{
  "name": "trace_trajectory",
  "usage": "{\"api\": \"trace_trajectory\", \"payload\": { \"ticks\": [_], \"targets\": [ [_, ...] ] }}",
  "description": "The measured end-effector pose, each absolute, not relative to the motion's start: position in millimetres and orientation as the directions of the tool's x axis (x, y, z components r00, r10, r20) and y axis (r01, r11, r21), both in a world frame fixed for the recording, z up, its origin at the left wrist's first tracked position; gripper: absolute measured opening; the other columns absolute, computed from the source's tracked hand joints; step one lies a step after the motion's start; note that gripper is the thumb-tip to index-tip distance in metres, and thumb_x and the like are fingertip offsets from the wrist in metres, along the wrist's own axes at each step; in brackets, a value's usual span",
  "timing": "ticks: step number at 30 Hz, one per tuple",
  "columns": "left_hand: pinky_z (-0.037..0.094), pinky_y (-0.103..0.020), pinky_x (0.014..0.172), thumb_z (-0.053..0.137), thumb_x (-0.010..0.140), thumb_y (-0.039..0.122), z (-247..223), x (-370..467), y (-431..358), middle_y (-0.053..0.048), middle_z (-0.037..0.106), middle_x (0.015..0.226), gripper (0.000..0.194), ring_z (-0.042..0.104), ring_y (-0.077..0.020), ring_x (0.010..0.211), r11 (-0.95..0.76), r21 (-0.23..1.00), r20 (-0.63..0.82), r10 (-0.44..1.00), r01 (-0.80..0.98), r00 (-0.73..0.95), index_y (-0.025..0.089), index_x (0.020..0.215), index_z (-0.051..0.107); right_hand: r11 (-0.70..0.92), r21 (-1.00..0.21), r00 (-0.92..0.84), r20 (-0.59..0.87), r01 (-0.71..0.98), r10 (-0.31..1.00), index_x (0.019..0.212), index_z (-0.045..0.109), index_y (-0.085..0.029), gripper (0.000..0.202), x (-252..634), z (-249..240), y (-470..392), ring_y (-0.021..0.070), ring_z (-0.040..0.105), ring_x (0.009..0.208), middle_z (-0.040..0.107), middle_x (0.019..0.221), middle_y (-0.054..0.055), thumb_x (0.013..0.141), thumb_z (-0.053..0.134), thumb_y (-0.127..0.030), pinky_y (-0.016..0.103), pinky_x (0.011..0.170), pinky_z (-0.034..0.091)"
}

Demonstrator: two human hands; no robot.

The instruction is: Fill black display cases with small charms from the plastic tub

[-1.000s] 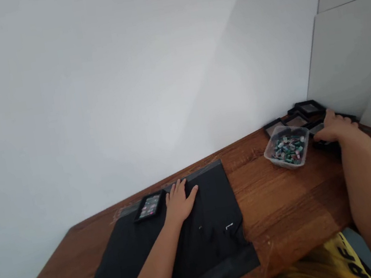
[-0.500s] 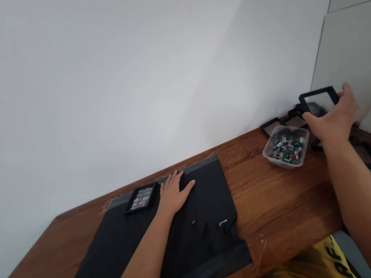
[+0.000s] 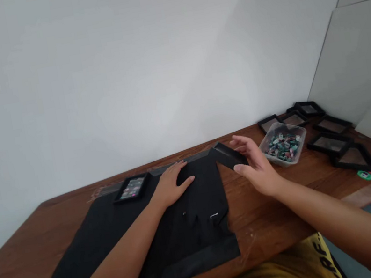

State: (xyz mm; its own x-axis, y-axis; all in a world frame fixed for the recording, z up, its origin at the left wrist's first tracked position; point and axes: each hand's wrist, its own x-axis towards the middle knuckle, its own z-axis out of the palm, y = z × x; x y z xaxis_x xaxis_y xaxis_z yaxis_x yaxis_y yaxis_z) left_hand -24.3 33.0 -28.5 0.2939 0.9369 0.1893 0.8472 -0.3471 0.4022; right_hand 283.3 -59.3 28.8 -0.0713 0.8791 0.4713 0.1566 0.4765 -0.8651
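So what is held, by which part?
The right fingers hold a black rectangular frame by its right end; the left fingers rest on flat black sheeting, holding nothing.

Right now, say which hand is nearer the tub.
Right. The right hand, gripping a black frame, is just left of the tub; the left hand rests much farther left, on the black sheet.

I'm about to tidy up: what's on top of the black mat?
A black frame with small shapes in it, the left hand beside it, and a small white mark show on the black mat. Whatever lies under the frame, hand and forearm is covered.
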Motion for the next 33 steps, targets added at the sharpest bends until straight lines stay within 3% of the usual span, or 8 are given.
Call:
{"api": "trace_trajectory", "payload": {
  "ticks": [5,9,13,15,18,23,29,33],
  "targets": [
    [0.039,-0.051,0.123,0.051,0.092,0.068,-31.4,4.7,6.9,-0.014,0.06,0.152,0.078,0.056,-0.0345,0.14,-0.451,0.523,0.225,0.891,0.723,0.393,0.019,0.152,0.05,0.333,-0.937,-0.122,0.32,0.11,0.94,0.137,0.045,-0.027,0.062,274.2,15.4,-59.0,0.0311,0.057,0.126,0.057,0.139,0.014,0.083,0.071,-0.042,0.06,0.115,0.043],
    [0.037,-0.056,0.123,0.062,0.092,0.067,-33.8,42.9,-18.0,-0.019,0.053,0.157,0.079,0.049,-0.0394,0.146,-0.519,0.842,0.356,0.74,0.148,0.571,0.017,0.151,0.05,0.299,-0.945,-0.167,0.276,0.133,0.947,0.139,0.042,-0.025,0.069,272.0,10.1,-58.2,0.0302,0.059,0.125,0.056,0.14,0.015,0.081,0.074,-0.044,0.059,0.114,0.046],
    [0.032,-0.055,0.126,0.075,0.089,0.059,-30.2,69.5,-30.0,-0.016,0.045,0.164,0.082,0.041,-0.0379,0.152,-0.321,0.931,0.361,0.721,-0.177,0.592,0.025,0.156,0.044,0.301,-0.939,-0.189,0.269,0.165,0.944,0.143,0.04,-0.024,0.083,271.8,7.1,-57.9,0.032,0.058,0.13,0.055,0.141,0.017,0.075,0.084,-0.046,0.059,0.116,0.045],
    [0.029,-0.056,0.128,0.085,0.082,0.05,-27.4,73.5,-29.5,-0.015,0.046,0.164,0.085,0.04,-0.0374,0.153,-0.236,0.948,0.317,0.747,-0.214,0.584,0.027,0.154,0.047,0.288,-0.944,-0.204,0.254,0.16,0.946,0.144,0.039,-0.024,0.089,272.3,7.3,-58.2,0.0326,0.058,0.13,0.055,0.142,0.017,0.072,0.087,-0.049,0.059,0.115,0.046],
    [0.034,-0.057,0.125,0.091,0.075,0.04,-22.8,70.3,-23.5,-0.014,0.057,0.155,0.077,0.049,-0.0372,0.147,-0.057,0.969,0.202,0.746,-0.242,0.634,0.026,0.143,0.058,0.235,-0.963,-0.239,0.2,0.13,0.95,0.145,0.037,-0.026,0.091,272.6,8.6,-58.9,0.0313,0.061,0.126,0.05,0.148,0.017,0.073,0.086,-0.053,0.057,0.109,0.051],
    [0.049,-0.057,0.111,0.077,0.087,0.05,-17.8,64.8,-13.1,-0.015,0.072,0.134,0.055,0.064,-0.0369,0.13,0.233,0.93,0.033,0.718,-0.285,0.695,0.023,0.133,0.066,0.185,-0.974,-0.242,0.15,0.128,0.959,0.15,0.027,-0.026,0.102,271.8,9.6,-59.5,0.0295,0.061,0.122,0.043,0.155,0.019,0.073,0.085,-0.058,0.055,0.104,0.054],
    [0.047,-0.056,0.114,0.087,0.073,0.051,-17.5,68.4,-13.6,-0.016,0.069,0.139,0.082,0.062,-0.0384,0.134,0.242,0.934,0.043,0.654,-0.263,0.755,0.024,0.145,0.059,0.217,-0.953,-0.266,0.157,0.214,0.951,0.157,0.019,-0.024,0.115,269.7,12.3,-64.7,0.0297,0.062,0.115,0.036,0.16,0.023,0.07,0.087,-0.058,0.058,0.103,0.055],
    [0.044,-0.057,0.115,0.087,0.068,0.047,-17.0,66.8,-17.8,-0.016,0.068,0.14,0.088,0.061,-0.0396,0.133,0.25,0.943,0.015,0.627,-0.22,0.779,0.023,0.147,0.057,0.275,-0.94,-0.341,0.195,0.204,0.92,0.159,0.019,-0.025,0.115,268.0,12.3,-65.6,0.0331,0.061,0.123,0.046,0.151,0.021,0.072,0.087,-0.057,0.057,0.104,0.055]
  ]
}}
